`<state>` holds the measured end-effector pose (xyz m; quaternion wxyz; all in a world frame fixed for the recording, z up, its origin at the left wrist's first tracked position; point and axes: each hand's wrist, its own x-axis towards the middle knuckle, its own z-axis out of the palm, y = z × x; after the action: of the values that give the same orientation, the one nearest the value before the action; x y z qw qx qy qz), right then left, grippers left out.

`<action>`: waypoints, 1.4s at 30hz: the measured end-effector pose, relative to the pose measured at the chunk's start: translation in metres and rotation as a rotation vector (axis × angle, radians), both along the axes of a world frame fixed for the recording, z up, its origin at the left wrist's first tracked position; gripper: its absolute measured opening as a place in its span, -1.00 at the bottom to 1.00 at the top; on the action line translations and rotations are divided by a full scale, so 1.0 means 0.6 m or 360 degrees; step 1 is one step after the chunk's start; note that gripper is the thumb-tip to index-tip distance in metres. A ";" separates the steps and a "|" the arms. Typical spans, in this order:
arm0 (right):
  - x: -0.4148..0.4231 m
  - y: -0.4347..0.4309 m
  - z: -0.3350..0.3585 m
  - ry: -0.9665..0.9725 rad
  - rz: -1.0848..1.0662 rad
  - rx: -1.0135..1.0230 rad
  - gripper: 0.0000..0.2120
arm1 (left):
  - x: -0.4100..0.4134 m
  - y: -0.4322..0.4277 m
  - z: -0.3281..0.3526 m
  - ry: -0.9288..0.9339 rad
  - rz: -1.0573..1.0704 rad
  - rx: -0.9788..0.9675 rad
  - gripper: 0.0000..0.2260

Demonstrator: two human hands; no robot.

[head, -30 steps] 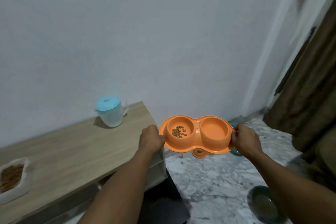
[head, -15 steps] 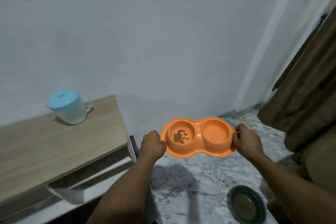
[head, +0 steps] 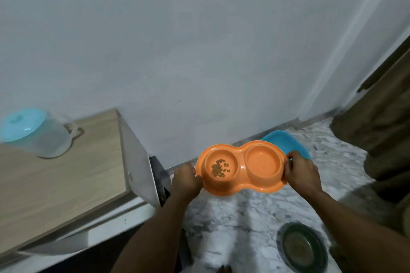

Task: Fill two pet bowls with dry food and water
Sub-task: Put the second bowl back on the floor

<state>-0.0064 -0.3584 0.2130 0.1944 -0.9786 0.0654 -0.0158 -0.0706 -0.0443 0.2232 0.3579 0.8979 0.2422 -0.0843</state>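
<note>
We hold the orange double bowl in the air over the marble floor, roughly level, with one hand at each end. Our left hand is curled round the left rim, and our right hand grasps the right rim, its thumb lying over the top edge. The left well carries a small heap of brown dry food on its bottom. The right well shows only smooth orange, and we cannot tell whether any water lies in it.

Just beyond the double bowl, on the floor by the white wall, sits a blue tray, partly hidden behind the orange rim and our right hand. Nearer to us on the right, a dark green round bowl rests on the floor beside our right forearm.

To the left stands the wooden desk, its right end close to our left hand. At its far left a clear jug with a light blue lid stands upright, handle turned to the right. A brown curtain hangs at the far right.
</note>
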 end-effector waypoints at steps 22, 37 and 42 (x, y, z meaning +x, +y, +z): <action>0.304 -0.021 -0.646 0.0225 0.0429 -0.0029 -0.94 | 0.178 -0.056 -0.638 0.0316 0.0321 0.0037 -0.93; 0.364 -0.018 -1.209 0.0278 0.0485 0.0014 -0.95 | 0.236 -0.047 -1.202 0.0172 0.0228 0.0113 -0.91; 0.365 -0.018 -1.299 0.0266 0.0467 0.0054 -0.95 | 0.250 -0.041 -1.282 0.0186 0.0223 0.0137 -0.86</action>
<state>0.2124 -0.3690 -0.5661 0.2051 -0.9721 -0.0620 0.0954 0.0796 -0.0687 -0.5460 0.3094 0.8867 0.3283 -0.1007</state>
